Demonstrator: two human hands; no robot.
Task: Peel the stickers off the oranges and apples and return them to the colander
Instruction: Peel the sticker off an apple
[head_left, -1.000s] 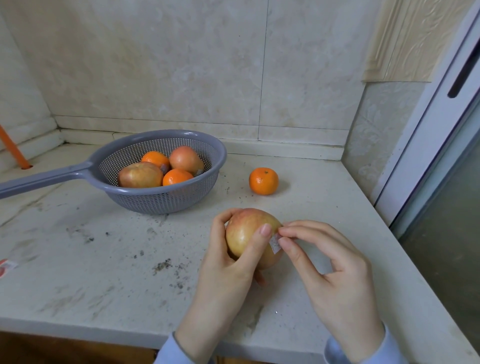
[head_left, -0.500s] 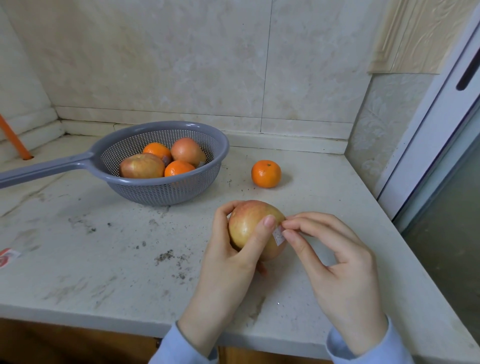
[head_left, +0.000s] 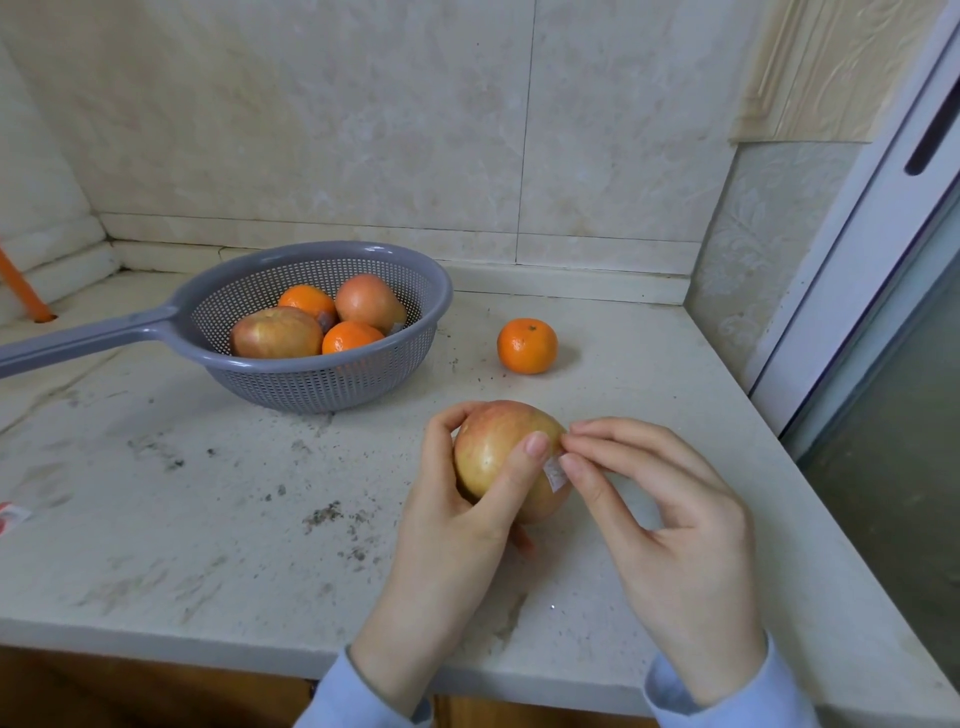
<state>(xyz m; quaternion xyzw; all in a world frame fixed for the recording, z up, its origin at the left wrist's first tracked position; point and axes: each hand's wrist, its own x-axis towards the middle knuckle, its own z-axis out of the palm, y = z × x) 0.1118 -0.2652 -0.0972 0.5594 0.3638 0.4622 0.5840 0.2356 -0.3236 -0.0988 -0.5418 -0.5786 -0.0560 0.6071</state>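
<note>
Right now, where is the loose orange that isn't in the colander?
The loose orange sits alone on the counter, just right of the grey colander and behind the apple being held, toward the back wall.

Between the fingers (head_left: 524, 467) sits a smooth, faintly glossy apple (head_left: 493, 452) with a papery white sticker (head_left: 555, 473). Beyond the fingertips, a matt grey perforated plastic colander (head_left: 332, 384) rests on a speckled, gritty stone-like countertop (head_left: 208, 519).

The left hand (head_left: 457, 525) is curled in a grasp, thumb raised; the right hand (head_left: 670, 525) is pinched at thumb and forefinger.
</note>
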